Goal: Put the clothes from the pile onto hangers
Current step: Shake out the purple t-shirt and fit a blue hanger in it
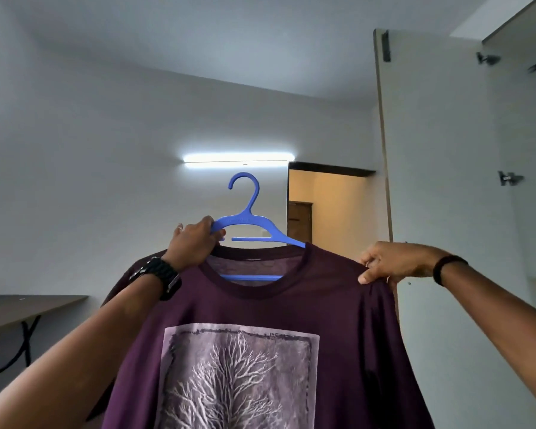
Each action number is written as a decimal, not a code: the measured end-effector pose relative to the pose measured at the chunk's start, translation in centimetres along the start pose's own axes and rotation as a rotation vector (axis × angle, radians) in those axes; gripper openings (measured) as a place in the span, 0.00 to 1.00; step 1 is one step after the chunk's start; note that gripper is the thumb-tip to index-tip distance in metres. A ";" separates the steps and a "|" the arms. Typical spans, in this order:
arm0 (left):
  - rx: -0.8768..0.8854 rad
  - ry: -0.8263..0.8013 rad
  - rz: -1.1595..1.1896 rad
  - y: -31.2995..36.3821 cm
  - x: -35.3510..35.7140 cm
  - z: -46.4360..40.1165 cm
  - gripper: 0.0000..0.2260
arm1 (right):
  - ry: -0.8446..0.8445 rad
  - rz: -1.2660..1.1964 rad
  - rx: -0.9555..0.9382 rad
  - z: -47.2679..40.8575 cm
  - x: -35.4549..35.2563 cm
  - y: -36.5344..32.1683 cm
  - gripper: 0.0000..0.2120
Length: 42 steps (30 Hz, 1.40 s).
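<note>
Head view: left hand point(195, 239) grips hanger point(251, 221), right hand point(390, 263) pinches T-shirt point(338, 320) shoulder.

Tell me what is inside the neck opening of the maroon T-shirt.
Inside the maroon T-shirt collar, the blue hanger shows its lower bar; its right arm runs under the shoulder fabric, hidden. The left hand grips its left arm, still outside the collar.
</note>
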<state>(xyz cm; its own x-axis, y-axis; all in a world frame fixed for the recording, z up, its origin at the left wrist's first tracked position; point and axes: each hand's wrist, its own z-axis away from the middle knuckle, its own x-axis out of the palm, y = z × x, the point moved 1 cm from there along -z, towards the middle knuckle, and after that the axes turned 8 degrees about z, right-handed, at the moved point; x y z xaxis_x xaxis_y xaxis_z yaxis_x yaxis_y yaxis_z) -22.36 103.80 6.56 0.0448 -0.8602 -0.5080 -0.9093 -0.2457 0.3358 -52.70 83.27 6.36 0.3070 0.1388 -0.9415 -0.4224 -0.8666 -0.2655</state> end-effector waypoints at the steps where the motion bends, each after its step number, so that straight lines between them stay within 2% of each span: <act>1: 0.011 0.005 0.005 0.4 0.2 -0.1 0.09 | -0.030 0.023 0.012 0.2 -0.4 -0.1 0.09; 2: 0.028 0.012 0.011 0.7 0.5 -0.2 0.08 | 0.012 0.064 0.003 0.3 -0.9 -0.2 0.12; 5: 0.084 0.032 0.019 1.9 1.3 -0.8 0.08 | 0.273 0.081 -0.082 0.6 -2.5 -1.1 0.16; 9: 0.065 0.046 0.033 4.0 2.0 -2.0 0.06 | 0.194 0.140 -0.091 0.6 -3.1 -2.0 0.09; 14: 0.032 0.132 0.116 7.4 3.3 -3.0 0.05 | 0.328 -0.022 -0.145 2.2 -4.7 -1.6 0.16; 19: 0.003 0.289 0.282 13.1 7.6 -4.4 0.14 | 0.558 -0.068 -0.121 4.0 -6.9 1.7 0.14; 22: 0.108 0.407 0.442 18.1 11.9 -2.6 0.24 | 0.672 -0.022 -0.080 5.6 -8.6 4.5 0.11; 24: 0.195 0.350 0.488 21.5 15.7 -1.3 0.30 | 0.733 0.020 -0.043 6.9 -9.9 7.2 0.11; 26: 0.239 0.181 0.422 24.3 19.9 -0.8 0.33 | 0.774 0.078 -0.008 8.3 -11.0 10.2 0.13; 29: 0.298 -0.066 0.376 28.7 26.0 -1.1 0.26 | 0.802 0.186 0.090 10.5 -11.9 16.0 0.16; 31: 0.377 -0.069 0.401 33.1 30.8 -0.8 0.28 | 0.836 0.195 0.156 12.5 -12.3 21.6 0.16; 33: 0.450 0.003 0.426 36.1 33.9 -0.7 0.32 | 0.881 0.187 0.188 13.7 -12.5 25.7 0.15; 36: 0.557 0.031 0.471 41.6 41.3 0.0 0.29 | 0.960 0.205 0.257 15.2 -13.1 33.2 0.15; 39: 0.581 -0.053 0.564 46.6 48.1 0.6 0.27 | 1.001 0.256 0.358 15.7 -14.4 40.0 0.16; 42: 0.649 -0.141 0.687 50.7 53.1 0.2 0.27 | 1.042 0.304 0.379 15.7 -17.0 44.5 0.15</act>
<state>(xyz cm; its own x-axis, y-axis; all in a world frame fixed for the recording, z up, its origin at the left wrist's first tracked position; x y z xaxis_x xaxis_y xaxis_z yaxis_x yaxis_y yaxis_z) -66.18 45.72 -3.58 -0.5957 -0.6519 -0.4692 -0.7724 0.6252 0.1120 -90.07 49.87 7.27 0.6303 -0.6679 -0.3957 -0.7749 -0.5724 -0.2682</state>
